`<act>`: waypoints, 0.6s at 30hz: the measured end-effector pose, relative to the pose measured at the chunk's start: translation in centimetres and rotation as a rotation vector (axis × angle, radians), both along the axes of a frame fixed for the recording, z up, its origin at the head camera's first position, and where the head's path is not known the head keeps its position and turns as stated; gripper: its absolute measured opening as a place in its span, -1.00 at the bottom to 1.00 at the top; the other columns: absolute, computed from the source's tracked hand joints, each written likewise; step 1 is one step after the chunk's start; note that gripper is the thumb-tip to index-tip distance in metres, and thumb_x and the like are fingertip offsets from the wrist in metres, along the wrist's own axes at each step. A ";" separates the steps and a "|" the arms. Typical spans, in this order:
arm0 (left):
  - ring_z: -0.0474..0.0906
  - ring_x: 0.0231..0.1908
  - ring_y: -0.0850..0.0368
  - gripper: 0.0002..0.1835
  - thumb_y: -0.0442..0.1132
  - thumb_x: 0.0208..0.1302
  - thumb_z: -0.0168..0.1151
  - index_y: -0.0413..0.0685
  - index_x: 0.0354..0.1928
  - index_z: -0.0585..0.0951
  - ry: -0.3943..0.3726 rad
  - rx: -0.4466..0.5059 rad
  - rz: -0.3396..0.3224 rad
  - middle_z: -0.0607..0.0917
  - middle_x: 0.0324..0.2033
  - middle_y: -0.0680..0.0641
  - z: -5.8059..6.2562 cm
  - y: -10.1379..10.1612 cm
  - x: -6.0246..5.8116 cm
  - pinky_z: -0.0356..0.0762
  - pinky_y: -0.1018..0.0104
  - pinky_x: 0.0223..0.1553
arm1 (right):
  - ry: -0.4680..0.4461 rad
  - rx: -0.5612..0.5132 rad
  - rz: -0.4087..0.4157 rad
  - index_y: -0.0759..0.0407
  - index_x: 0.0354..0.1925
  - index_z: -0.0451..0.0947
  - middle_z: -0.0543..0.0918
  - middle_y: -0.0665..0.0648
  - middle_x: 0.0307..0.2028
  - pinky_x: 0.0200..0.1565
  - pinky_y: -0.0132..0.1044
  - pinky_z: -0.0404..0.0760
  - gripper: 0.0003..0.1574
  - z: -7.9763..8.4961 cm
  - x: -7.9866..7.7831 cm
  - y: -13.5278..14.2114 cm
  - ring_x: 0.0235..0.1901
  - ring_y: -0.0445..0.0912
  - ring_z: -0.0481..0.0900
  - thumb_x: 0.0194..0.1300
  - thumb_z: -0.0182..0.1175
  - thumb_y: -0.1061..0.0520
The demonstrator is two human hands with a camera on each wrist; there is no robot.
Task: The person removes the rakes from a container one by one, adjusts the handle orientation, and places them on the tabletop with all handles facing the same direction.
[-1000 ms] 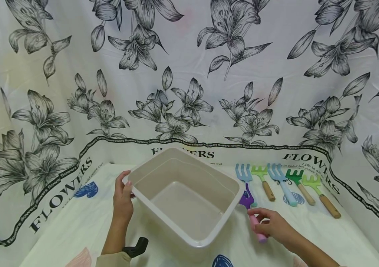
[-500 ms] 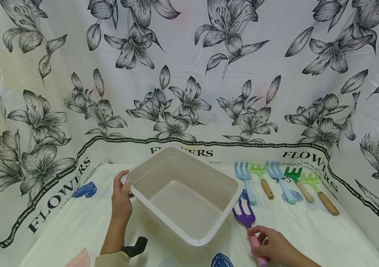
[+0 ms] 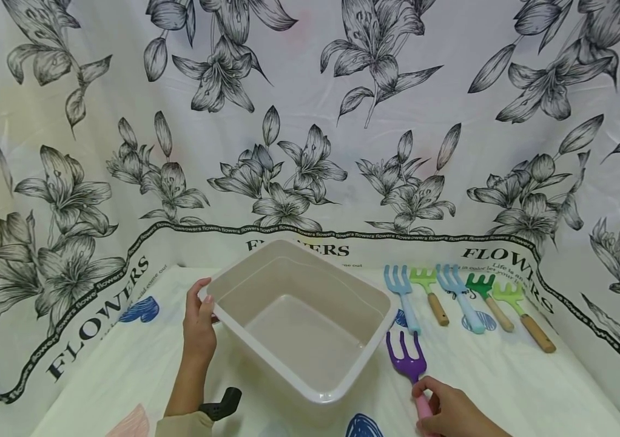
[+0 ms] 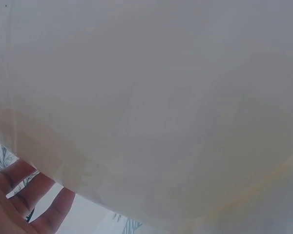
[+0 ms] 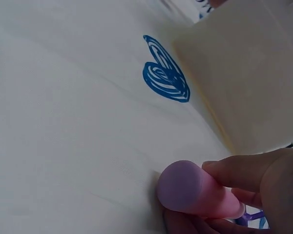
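A beige plastic basin [image 3: 310, 340] stands tilted on the cloth in the head view, with nothing inside it. Its left rim is held by my left hand [image 3: 199, 328], thumb over the edge; in the left wrist view the fingers [image 4: 39, 192] curl at the basin's outer wall [image 4: 151, 107]. To the right of the basin, my right hand [image 3: 449, 408] pinches the pink handle of a purple-tined hand fork [image 3: 409, 364]. The fork's tines point away from me. In the right wrist view the handle's round end [image 5: 180, 187] shows between thumb and fingers.
Several garden tools lie in a row at the back right: a light blue fork [image 3: 404, 300], a green rake [image 3: 431, 297], another blue fork [image 3: 460, 298], a dark green rake [image 3: 490, 301] and a lime rake [image 3: 524, 317]. A floral curtain [image 3: 310, 121] hangs behind.
My right hand has drawn the purple fork toward me, off the first blue fork, then slightly to the right. The left hand and basin have kept their place.
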State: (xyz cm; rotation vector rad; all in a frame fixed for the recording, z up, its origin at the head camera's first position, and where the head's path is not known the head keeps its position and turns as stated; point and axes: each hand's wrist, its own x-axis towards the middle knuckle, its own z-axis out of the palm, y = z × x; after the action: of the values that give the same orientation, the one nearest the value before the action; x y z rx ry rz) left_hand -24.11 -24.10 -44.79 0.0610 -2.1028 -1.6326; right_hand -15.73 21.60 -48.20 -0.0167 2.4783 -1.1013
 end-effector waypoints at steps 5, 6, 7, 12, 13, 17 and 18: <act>0.49 -0.04 0.01 -0.52 0.02 0.53 -0.32 0.26 0.43 0.16 0.002 0.001 -0.009 0.50 0.12 0.00 0.0 0.0 0.0 0.45 0.14 -0.07 | 0.000 0.025 -0.012 0.07 -0.05 0.44 0.48 0.12 -0.44 -0.31 -0.23 0.54 -0.39 -0.2 0.0 0.3 -0.41 -0.04 0.46 -0.05 0.53 0.09; 0.50 -0.04 0.01 -0.53 0.02 0.53 -0.31 0.28 0.43 0.17 0.002 0.001 -0.012 0.50 0.12 0.01 0.0 0.0 0.0 0.46 0.16 -0.08 | 0.001 0.028 -0.012 0.07 -0.05 0.44 0.48 0.13 -0.44 -0.31 -0.23 0.54 -0.38 -0.3 0.0 0.3 -0.42 -0.04 0.46 -0.06 0.53 0.08; 0.49 -0.03 0.01 -0.53 0.01 0.53 -0.31 0.30 0.43 0.16 0.001 0.001 -0.015 0.49 0.13 0.01 0.0 0.1 -0.1 0.46 0.18 -0.07 | 0.002 0.030 -0.014 0.07 -0.05 0.43 0.48 0.13 -0.44 -0.30 -0.23 0.54 -0.36 -0.3 0.0 0.4 -0.42 -0.04 0.46 -0.06 0.53 0.07; 0.50 -0.04 -0.02 -0.53 0.03 0.53 -0.29 0.31 0.42 0.17 0.007 -0.026 -0.023 0.50 0.12 -0.04 0.0 -0.1 -0.2 0.46 0.13 -0.07 | 0.009 0.041 -0.018 0.06 -0.06 0.44 0.48 0.12 -0.45 -0.32 -0.24 0.54 -0.38 -0.4 -0.1 0.4 -0.43 -0.04 0.46 -0.06 0.53 0.08; 0.50 -0.05 -0.02 -0.53 0.04 0.53 -0.30 0.31 0.42 0.17 0.006 -0.033 -0.022 0.51 0.10 -0.05 0.0 -0.1 -0.2 0.45 0.10 -0.08 | 0.011 0.045 -0.019 0.06 -0.06 0.45 0.48 0.13 -0.46 -0.32 -0.24 0.54 -0.39 -0.4 -0.1 0.4 -0.43 -0.04 0.46 -0.05 0.53 0.09; 0.51 -0.09 0.04 -0.52 0.06 0.53 -0.33 0.37 0.44 0.14 -0.015 -0.059 -0.011 0.52 0.08 -0.07 0.0 -0.3 0.2 0.46 0.00 -0.05 | 0.019 0.059 -0.013 0.05 -0.06 0.47 0.47 0.13 -0.46 -0.34 -0.24 0.52 -0.42 -0.2 -0.1 0.3 -0.44 -0.04 0.45 -0.04 0.52 0.10; 0.51 -0.10 0.06 -0.51 0.06 0.53 -0.34 0.39 0.45 0.13 -0.020 -0.068 -0.009 0.52 0.09 -0.07 0.0 -0.4 0.3 0.46 0.00 -0.05 | 0.021 0.061 -0.010 0.04 -0.05 0.47 0.47 0.13 -0.47 -0.34 -0.24 0.52 -0.42 -0.1 -0.1 0.3 -0.45 -0.04 0.45 -0.04 0.52 0.10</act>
State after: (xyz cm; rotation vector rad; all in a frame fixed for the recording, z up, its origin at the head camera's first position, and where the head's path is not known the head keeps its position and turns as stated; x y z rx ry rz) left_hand -23.82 -24.52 -44.77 0.0461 -2.1749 -1.5711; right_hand -15.79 21.88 -48.31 0.0015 2.5322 -1.0348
